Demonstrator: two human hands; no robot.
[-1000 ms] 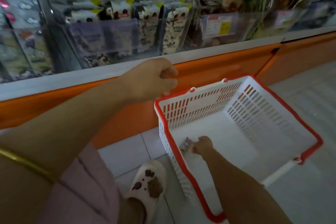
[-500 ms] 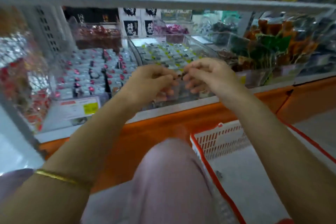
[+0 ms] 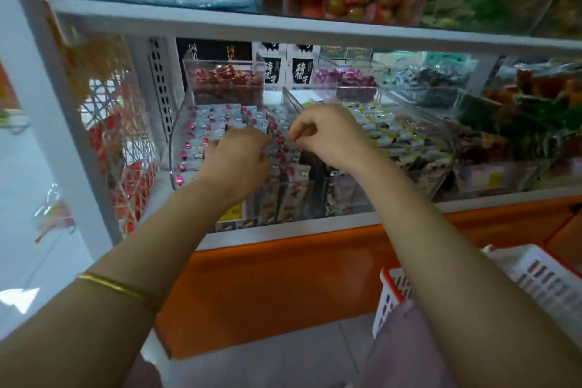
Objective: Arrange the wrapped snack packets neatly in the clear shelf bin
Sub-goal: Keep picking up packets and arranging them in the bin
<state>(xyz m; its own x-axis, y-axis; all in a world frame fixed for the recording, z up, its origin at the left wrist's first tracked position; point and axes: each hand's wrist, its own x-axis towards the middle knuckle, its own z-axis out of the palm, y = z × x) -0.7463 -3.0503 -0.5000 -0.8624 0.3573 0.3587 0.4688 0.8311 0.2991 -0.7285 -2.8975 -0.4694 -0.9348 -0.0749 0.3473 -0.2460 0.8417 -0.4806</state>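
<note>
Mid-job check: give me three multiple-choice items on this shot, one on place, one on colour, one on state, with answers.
1. The left hand and right hand are over: A the basket; B the clear bin of pink packets; C the top shelf.
2. The bangle on the left wrist is: A gold; B black; C blue.
3. The right hand's fingers are: A spread flat; B hidden; C curled.
Answers: B, both hands sit above the pink rows; A, it shines yellow; C, the knuckles bend down toward the packets.

Left hand [image 3: 236,157], right hand [image 3: 330,132] (two in all), one bangle [image 3: 110,285], one basket [image 3: 535,274], countless packets [image 3: 204,126]
</note>
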